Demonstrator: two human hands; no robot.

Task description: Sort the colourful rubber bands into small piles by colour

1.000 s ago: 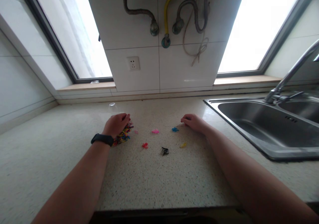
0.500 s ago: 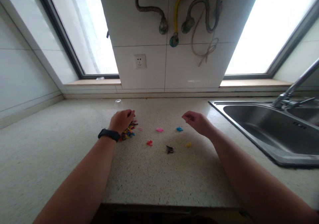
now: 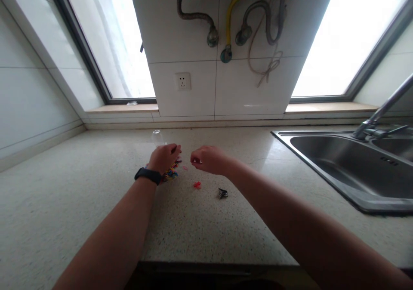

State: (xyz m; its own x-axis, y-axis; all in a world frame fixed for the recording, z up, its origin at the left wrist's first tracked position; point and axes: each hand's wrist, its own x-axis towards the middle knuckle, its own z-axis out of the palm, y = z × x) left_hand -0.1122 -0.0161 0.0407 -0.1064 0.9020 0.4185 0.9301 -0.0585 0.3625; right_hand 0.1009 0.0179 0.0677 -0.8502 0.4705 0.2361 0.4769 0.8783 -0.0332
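Note:
A pile of small, mixed-colour rubber bands (image 3: 171, 174) lies on the counter, partly under my left hand (image 3: 165, 157). That hand has its fingers curled together at the pile's far side; anything between them is too small to make out. My right hand (image 3: 208, 158) hovers just to its right, thumb and fingers closed, contents hidden. Between the hands lies a pale pink band (image 3: 185, 168). Nearer me sit a little red bunch (image 3: 197, 185) and a black bunch (image 3: 222, 193). My right hand and forearm cover the spots of the pink, blue and yellow bunches.
Behind my left hand stands a clear cup (image 3: 156, 137). A steel sink (image 3: 322, 186) with a tap (image 3: 371, 124) is set into the speckled counter (image 3: 187, 234) on the right. The tiled wall (image 3: 183, 105) with a socket and hoses rises at the back.
My right hand has swung left from beyond the blue bunch to close beside my left hand. My left hand stays at the pile. The view has shifted slightly.

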